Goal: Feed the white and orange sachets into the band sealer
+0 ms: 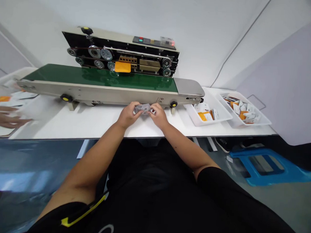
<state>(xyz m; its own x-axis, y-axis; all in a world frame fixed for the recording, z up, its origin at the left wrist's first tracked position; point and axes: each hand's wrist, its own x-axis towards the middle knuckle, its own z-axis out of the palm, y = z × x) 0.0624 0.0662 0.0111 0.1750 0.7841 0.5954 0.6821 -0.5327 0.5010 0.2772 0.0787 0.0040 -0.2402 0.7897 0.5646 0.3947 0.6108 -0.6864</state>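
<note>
Both my hands pinch a small grey object with dark marks (pixel 143 108), just in front of the conveyor's near side and over the white table. My left hand (pixel 128 114) has its thumb and fingers on the left end. The right end is between the thumb and fingers of my right hand (pixel 158 115). Whether it is a packet or a little box I cannot tell. Behind it stands a band sealing machine (pixel 148 52) with a green conveyor belt (pixel 77 75). An orange pouch (pixel 123 67) sits upright at its sealing bars, above the belt.
To my right, two white bins (pixel 205 124) (pixel 260 122) hold orange and white packets. Another person's hand (pixel 9 118) is at the far left, beside a bin with packets (pixel 14 98). A blue plastic stool (pixel 274 173) lies below the table (pixel 103 124) on the right.
</note>
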